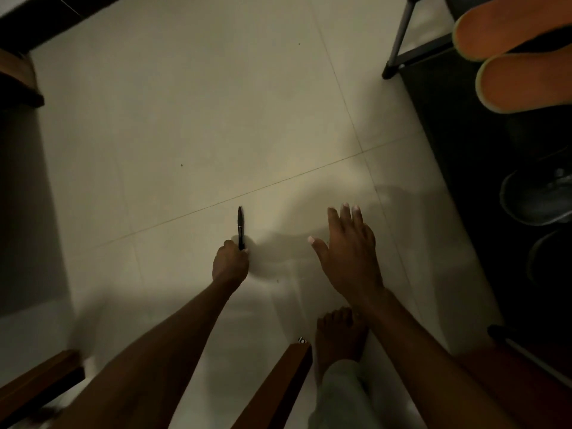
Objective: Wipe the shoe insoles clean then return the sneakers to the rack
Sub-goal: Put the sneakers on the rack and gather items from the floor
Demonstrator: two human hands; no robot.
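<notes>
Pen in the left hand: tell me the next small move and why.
Probably set the pen down on the floor. The left hand is closed on it, the right hand is open and empty, and the orange insoles lie untouched on the rack.

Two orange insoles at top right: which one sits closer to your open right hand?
The lower orange insole, below its twin on the dark rack. The right hand is open; the left hand holds a pen.

- Pale tiled floor (192,113) — thin grout lines cross it.
- Black pen (240,226), upright over the floor.
- Tripod leg (399,38), upper right.
- Brown wooden furniture edge (288,379) — bottom centre.
</notes>
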